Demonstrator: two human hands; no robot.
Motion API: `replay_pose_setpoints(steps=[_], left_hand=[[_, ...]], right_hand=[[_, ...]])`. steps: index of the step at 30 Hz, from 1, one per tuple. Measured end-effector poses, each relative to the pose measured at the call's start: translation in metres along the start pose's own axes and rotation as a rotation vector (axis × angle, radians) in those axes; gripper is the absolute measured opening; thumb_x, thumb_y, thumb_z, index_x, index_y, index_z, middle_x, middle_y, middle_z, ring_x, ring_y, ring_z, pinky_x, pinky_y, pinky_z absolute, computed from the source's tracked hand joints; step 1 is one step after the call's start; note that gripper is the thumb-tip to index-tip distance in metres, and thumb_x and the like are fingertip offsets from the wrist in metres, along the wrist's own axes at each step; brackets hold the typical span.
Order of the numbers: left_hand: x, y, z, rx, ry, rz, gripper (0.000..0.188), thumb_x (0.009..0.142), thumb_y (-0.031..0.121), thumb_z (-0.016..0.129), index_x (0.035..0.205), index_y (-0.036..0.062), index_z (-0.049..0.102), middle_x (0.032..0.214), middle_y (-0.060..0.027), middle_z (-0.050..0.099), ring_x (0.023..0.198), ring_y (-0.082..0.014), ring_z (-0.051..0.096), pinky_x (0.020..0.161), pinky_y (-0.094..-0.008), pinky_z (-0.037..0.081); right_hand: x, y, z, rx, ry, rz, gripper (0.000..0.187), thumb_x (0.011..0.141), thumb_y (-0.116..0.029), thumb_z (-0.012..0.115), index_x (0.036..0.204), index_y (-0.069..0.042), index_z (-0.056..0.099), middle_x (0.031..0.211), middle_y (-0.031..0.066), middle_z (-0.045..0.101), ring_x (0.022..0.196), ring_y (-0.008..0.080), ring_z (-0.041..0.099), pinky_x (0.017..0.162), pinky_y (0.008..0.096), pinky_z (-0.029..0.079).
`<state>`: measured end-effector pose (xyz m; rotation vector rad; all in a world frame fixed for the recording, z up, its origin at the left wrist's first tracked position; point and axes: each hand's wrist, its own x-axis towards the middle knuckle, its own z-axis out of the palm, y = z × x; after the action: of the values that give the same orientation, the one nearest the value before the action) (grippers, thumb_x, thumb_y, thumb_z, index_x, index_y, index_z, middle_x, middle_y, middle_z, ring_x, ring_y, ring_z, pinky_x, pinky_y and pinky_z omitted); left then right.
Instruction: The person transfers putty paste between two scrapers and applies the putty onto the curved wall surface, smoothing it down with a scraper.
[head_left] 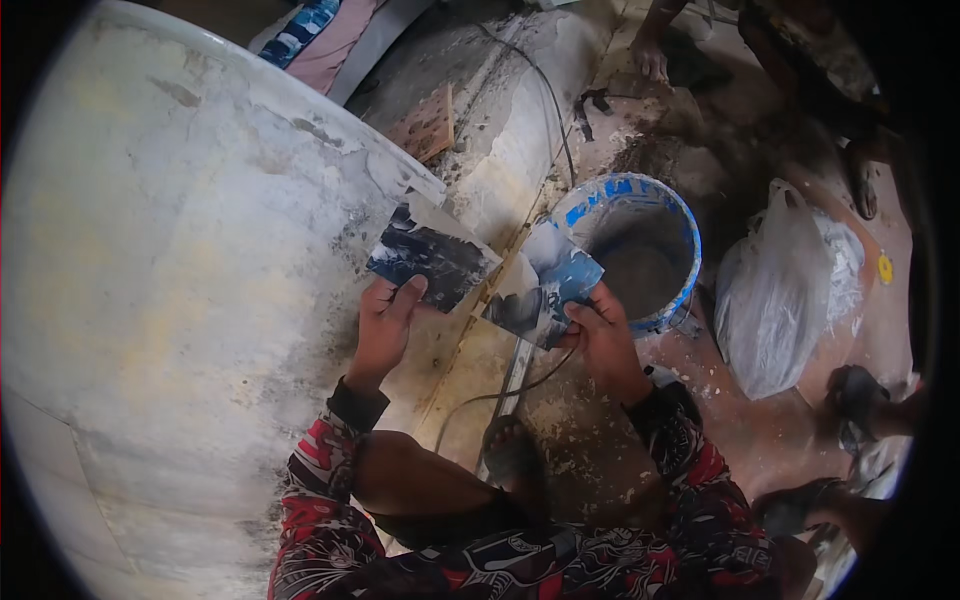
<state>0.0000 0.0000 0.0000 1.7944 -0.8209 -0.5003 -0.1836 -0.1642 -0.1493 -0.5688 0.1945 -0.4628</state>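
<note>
My left hand [383, 328] grips the lower edge of a flat, thin rectangular piece [432, 256], dark blue-black with pale smears like filler paste. In my right hand [610, 343], thumb on top, is a second flat piece [565, 280], blue and grey, also smeared. The two pieces are held up side by side, their near corners almost meeting; I cannot tell whether they touch. Just beyond my right hand stands a round bucket [694, 245] with a blue, paste-crusted rim and grey residue inside. A large pale, patchy wall-like surface [210, 260] curves along my left.
A full translucent plastic bag [775, 300] sits right of the bucket. A dark cable [552, 95] runs across the dirty floor. A brown perforated block [425, 122] lies behind the pale surface. Other people's feet [652, 62] are at the far side and right; a yellow ring [884, 268] lies far right.
</note>
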Motion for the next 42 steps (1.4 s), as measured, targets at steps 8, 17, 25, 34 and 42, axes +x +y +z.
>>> replay_pose_setpoints(steps=[8, 17, 25, 34, 42], left_hand=[[-0.007, 0.017, 0.006, 0.099, -0.064, -0.003, 0.022, 0.099, 0.01, 0.056, 0.116, -0.0014, 0.063, 0.107, -0.0045, 0.068, 0.093, -0.0119, 0.064, 0.075, -0.029, 0.056], [-0.016, 0.008, 0.024, 0.54, -0.251, 0.282, 0.012, 0.094, 0.005, 0.06, 0.104, -0.0013, 0.064, 0.081, -0.0123, 0.064, 0.072, -0.0147, 0.058, 0.066, -0.032, 0.048], [-0.013, -0.033, 0.006, 0.795, -0.561, 0.111, 0.014, 0.093, 0.005, 0.057, 0.101, -0.002, 0.066, 0.085, -0.0152, 0.067, 0.075, -0.0223, 0.064, 0.068, -0.035, 0.05], [-0.009, -0.034, -0.038, -0.224, 0.029, -0.389, 0.032, 0.096, 0.008, 0.052, 0.127, 0.0015, 0.055, 0.111, -0.012, 0.066, 0.09, -0.0252, 0.07, 0.065, -0.0468, 0.063], [-0.014, -0.043, -0.049, -0.364, -0.046, -0.395, 0.031, 0.097, 0.011, 0.054, 0.126, 0.0013, 0.055, 0.106, -0.01, 0.067, 0.087, -0.025, 0.071, 0.062, -0.047, 0.063]], right_hand=[[0.003, -0.006, 0.009, 0.012, -0.003, -0.021, 0.041, 0.099, -0.001, 0.045, 0.139, -0.008, 0.044, 0.107, 0.0051, 0.065, 0.084, 0.0143, 0.068, 0.074, 0.0329, 0.06], [0.004, -0.004, 0.005, -0.071, 0.051, -0.059, 0.035, 0.096, -0.001, 0.053, 0.131, -0.007, 0.053, 0.087, -0.0027, 0.058, 0.071, 0.0053, 0.06, 0.063, 0.0262, 0.058], [0.001, 0.0, 0.004, -0.045, -0.011, -0.027, 0.035, 0.098, -0.002, 0.049, 0.133, -0.007, 0.05, 0.098, 0.0003, 0.059, 0.082, 0.0085, 0.063, 0.071, 0.0286, 0.059], [-0.001, 0.024, 0.004, -0.047, -0.014, 0.071, 0.042, 0.097, -0.001, 0.046, 0.138, -0.005, 0.044, 0.112, 0.0068, 0.063, 0.092, 0.0151, 0.068, 0.075, 0.0328, 0.061], [0.003, 0.035, 0.011, -0.032, 0.002, 0.018, 0.039, 0.097, -0.003, 0.047, 0.136, -0.005, 0.045, 0.112, 0.006, 0.061, 0.091, 0.0123, 0.065, 0.074, 0.0295, 0.061]])
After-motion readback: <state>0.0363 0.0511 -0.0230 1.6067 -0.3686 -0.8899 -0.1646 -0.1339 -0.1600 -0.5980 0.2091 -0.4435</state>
